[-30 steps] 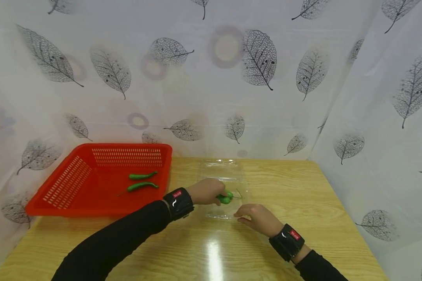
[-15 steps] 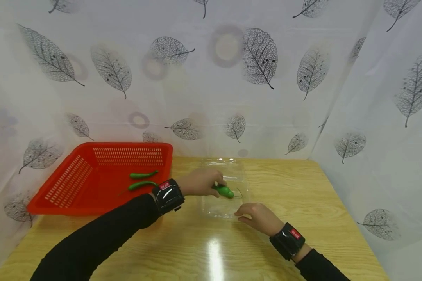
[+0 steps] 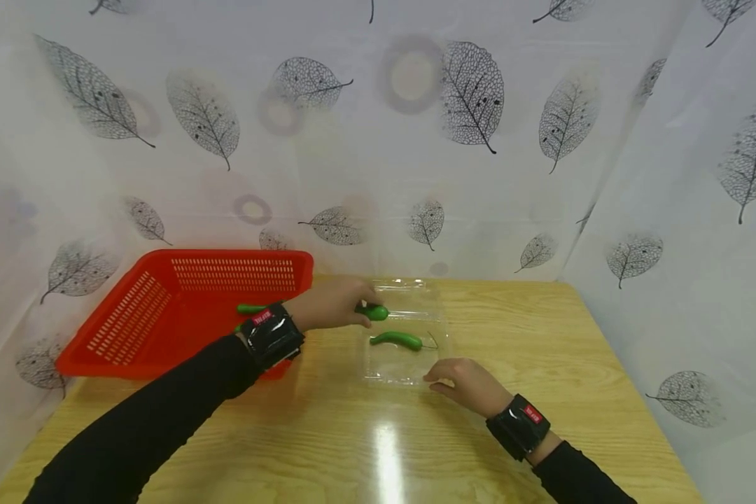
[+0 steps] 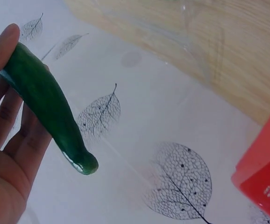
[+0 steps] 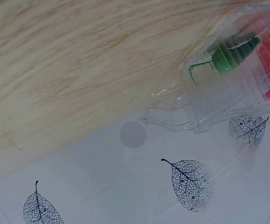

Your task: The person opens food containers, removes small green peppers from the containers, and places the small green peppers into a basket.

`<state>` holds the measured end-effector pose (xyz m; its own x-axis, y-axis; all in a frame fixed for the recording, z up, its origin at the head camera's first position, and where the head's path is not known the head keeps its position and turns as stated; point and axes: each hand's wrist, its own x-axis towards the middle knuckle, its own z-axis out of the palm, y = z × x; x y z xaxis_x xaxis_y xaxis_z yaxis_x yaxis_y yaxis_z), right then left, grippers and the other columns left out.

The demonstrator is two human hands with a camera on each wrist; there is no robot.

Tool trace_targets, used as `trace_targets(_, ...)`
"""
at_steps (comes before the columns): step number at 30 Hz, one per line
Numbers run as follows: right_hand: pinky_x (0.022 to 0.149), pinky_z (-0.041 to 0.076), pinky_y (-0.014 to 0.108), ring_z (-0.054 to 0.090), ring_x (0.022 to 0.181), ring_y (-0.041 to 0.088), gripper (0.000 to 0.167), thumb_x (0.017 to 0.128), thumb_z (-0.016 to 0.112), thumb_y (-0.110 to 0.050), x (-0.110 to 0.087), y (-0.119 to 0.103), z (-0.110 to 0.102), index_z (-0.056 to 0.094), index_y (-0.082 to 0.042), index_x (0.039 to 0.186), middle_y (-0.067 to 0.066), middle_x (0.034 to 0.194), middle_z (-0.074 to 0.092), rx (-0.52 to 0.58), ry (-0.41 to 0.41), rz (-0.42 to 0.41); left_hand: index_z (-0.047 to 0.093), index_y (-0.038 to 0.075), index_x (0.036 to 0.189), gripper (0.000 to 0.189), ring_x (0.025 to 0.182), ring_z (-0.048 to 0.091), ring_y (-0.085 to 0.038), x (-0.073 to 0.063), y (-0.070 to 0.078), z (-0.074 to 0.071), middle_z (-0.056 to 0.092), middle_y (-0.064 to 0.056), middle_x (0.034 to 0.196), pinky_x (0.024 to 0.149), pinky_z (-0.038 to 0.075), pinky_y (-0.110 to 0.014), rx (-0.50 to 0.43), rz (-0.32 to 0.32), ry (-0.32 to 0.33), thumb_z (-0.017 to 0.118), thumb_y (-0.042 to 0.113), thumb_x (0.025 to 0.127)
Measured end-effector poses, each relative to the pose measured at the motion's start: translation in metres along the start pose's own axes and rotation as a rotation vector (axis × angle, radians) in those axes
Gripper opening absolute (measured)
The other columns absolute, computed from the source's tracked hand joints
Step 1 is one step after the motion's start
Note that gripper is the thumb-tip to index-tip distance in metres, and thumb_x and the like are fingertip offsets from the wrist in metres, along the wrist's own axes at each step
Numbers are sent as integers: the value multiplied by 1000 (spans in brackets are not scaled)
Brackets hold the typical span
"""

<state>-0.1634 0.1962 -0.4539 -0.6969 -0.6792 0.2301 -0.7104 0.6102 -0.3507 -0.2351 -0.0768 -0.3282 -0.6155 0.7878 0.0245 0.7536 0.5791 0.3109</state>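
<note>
My left hand (image 3: pixel 334 304) pinches a green chili pepper (image 3: pixel 375 313) between thumb and fingers. It is above the far left part of a clear plastic box (image 3: pixel 378 371). In the left wrist view the held pepper (image 4: pixel 51 100) points its blunt, rounded end away from the fingers. A second green chili pepper (image 3: pixel 397 340) lies in the box, its thin stem toward the right; the right wrist view shows this pepper (image 5: pixel 230 56) through the plastic. My right hand (image 3: pixel 469 387) holds the box's near right corner with thumb and curled fingertips.
A red plastic basket (image 3: pixel 183 367) with slotted walls stands at the left. Inside it a green chili pepper (image 3: pixel 250 308) shows; another is mostly hidden behind my left wrist. The box's clear lid (image 3: pixel 403 288) lies back toward the leaf-patterned curtain (image 3: pixel 378 154).
My left hand has drawn back and to the left with its pepper, away from the pepper lying in the box. The right hand stays at the box corner.
</note>
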Motion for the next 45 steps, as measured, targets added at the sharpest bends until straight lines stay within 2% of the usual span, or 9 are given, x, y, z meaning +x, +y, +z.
trace_targets(7, 73, 55, 23, 68, 83, 13, 13, 80, 71, -10, 0, 1, 1, 73, -9, 93, 0, 90, 72, -13, 10, -7, 73, 13, 102, 25, 79, 63, -8, -17, -14, -11, 66, 5, 88, 74, 53, -22, -12, -57, 34, 76, 19, 78)
trace_targets(13, 71, 55, 23, 68, 82, 13, 14, 78, 72, -7, 0, 0, 1, 73, -8, 92, 1, 89, 72, -13, 28, -32, 73, 13, 100, 24, 81, 62, -12, -36, -27, -20, 65, 4, 85, 77, 53, -27, -27, -130, 69, 76, 20, 78)
trace_targets(19, 72, 55, 24, 68, 82, 14, 14, 78, 72, -5, -1, 0, 0, 72, -8, 92, 1, 89, 72, -3, 13, -30, 72, 16, 103, 25, 77, 56, -11, -53, -45, -23, 61, 7, 81, 74, 51, -27, -10, -193, 111, 75, 24, 79)
trace_targets(24, 72, 55, 24, 68, 82, 14, 13, 79, 71, -6, 0, -1, 0, 73, -8, 92, 1, 89, 72, 2, 3, -18, 72, 14, 104, 27, 74, 53, -12, -67, -56, -26, 60, 6, 79, 72, 50, -28, -10, -232, 146, 75, 24, 79)
trace_targets(30, 73, 55, 24, 68, 83, 13, 13, 80, 71, -9, 1, -3, -1, 73, -8, 93, 1, 89, 72, 1, 1, 1, 71, 13, 105, 28, 75, 52, -14, -85, -70, -31, 61, 4, 83, 69, 49, -27, -32, -315, 153, 76, 22, 79)
trace_targets(33, 73, 55, 24, 68, 83, 13, 13, 80, 71, -10, 1, -3, -1, 73, -8, 93, 1, 89, 72, -4, 2, 3, 71, 14, 105, 27, 76, 53, -15, -96, -80, -33, 61, 2, 84, 68, 49, -27, -62, -357, 159, 75, 22, 79)
trace_targets(38, 73, 55, 24, 68, 82, 13, 13, 80, 71, -10, 1, -3, -2, 73, -8, 92, 1, 89, 72, -8, 6, -2, 68, 12, 110, 30, 82, 57, -19, -115, -99, -35, 65, 0, 89, 76, 53, -37, -83, -425, 182, 72, 20, 82)
trace_targets(41, 73, 55, 24, 68, 82, 13, 13, 80, 71, -10, 1, -3, -2, 73, -8, 92, 1, 89, 72, -12, 5, -1, 68, 10, 112, 31, 88, 59, -22, -124, -112, -38, 67, -4, 95, 82, 53, -44, -88, -470, 179, 71, 20, 83)
trace_targets(45, 73, 55, 24, 68, 83, 13, 13, 80, 71, -10, 1, -3, -1, 73, -8, 93, 1, 89, 72, -9, -7, 11, 67, 8, 111, 32, 90, 59, -26, -134, -132, -42, 67, -8, 97, 81, 53, -47, -94, -531, 167, 71, 24, 83)
